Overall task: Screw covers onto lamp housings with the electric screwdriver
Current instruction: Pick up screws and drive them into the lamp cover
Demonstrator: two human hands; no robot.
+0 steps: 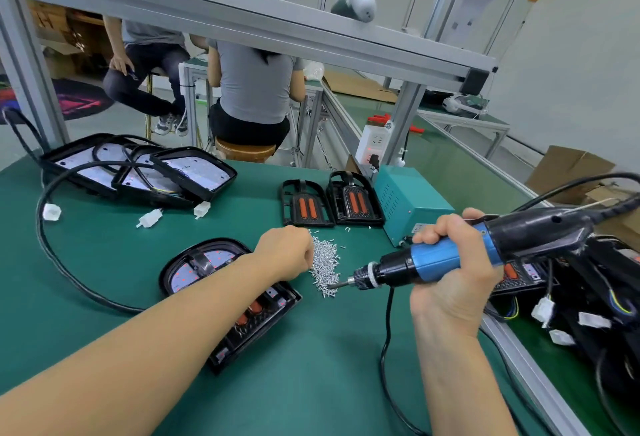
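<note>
My right hand grips the blue and black electric screwdriver, held level with its bit pointing left into a pile of small silver screws. My left hand reaches over to the left edge of that pile with its fingers curled down; what they hold is hidden. A black lamp housing with a cover lies under my left forearm. Two black covers with orange strips lie beyond the screws.
Several open lamp housings with cables and white plugs are stacked at the back left. A teal power box stands right of the covers. More housings pile up at the right edge. Two people sit behind the bench frame.
</note>
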